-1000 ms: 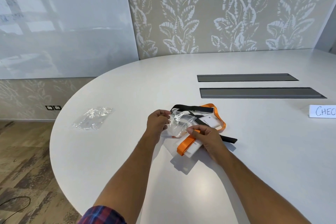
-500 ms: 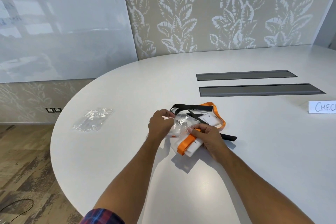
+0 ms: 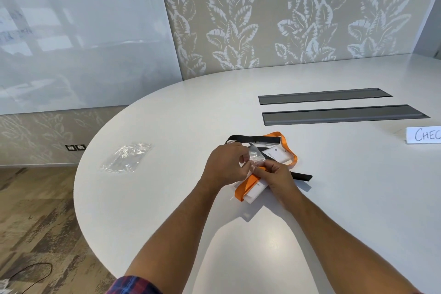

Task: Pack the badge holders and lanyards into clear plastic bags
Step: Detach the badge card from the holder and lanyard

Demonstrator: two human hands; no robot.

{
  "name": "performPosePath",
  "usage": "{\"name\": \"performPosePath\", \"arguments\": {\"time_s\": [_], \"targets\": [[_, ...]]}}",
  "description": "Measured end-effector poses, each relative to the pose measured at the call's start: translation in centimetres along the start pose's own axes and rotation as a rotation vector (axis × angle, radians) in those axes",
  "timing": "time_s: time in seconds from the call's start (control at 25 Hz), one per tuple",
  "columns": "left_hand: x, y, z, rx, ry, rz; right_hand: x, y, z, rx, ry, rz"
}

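Note:
My left hand and my right hand meet over a small pile at the table's middle. Both pinch a crumpled clear plastic bag between their fingertips. Under them lies an orange lanyard looped over a white badge holder. A second white badge holder lies just behind, inside the orange loop. A black lanyard curves around the back of the pile and trails out to the right of my right wrist.
A stack of clear plastic bags lies to the left near the round edge of the white table. Two grey cable hatches sit at the back right. A white card with handwriting stands at the right edge.
My hands have closed in on each other, bunching the clear bag smaller between the fingertips. The pile of lanyards and holders stays in place.

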State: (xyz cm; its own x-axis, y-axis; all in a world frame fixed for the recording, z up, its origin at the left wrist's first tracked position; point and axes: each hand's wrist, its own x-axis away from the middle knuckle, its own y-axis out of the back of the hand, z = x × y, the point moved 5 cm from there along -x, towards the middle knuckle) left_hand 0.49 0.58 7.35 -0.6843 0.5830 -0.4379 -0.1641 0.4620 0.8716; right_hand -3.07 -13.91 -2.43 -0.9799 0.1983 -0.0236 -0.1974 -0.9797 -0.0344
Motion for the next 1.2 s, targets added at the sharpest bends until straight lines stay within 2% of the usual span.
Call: {"name": "performPosePath", "arguments": {"time_s": [0.24,0.44,0.56,0.72,0.8,0.96,1.2], "targets": [[0.1,0.0,0.4,-0.056,0.061,-0.016,0.3,0.0,-0.2,0.050,-0.014,-0.052],[0.4,0.1,0.0,-0.147,0.009,0.014,0.8,-0.7,0.1,0.092,0.042,0.000],[0.2,1.7,-0.5,-0.240,-0.034,-0.060,1.1,-0.9,0.4,0.101,0.084,0.018],[0.3,3.5,-0.7,-0.471,-0.122,-0.222,1.3,-0.4,0.7,0.033,0.052,-0.049],[0.2,3.2,-0.6,-0.562,-0.169,-0.174,1.3,0.0,0.6,-0.004,0.075,-0.083],[0.3,1.4,0.3,-0.603,-0.132,0.068,1.1,0.7,0.3,-0.076,0.109,-0.167],[0.0,0.3,2.6,-0.409,0.099,0.093,0.6,1.5,0.0,-0.093,0.161,-0.270]]}}
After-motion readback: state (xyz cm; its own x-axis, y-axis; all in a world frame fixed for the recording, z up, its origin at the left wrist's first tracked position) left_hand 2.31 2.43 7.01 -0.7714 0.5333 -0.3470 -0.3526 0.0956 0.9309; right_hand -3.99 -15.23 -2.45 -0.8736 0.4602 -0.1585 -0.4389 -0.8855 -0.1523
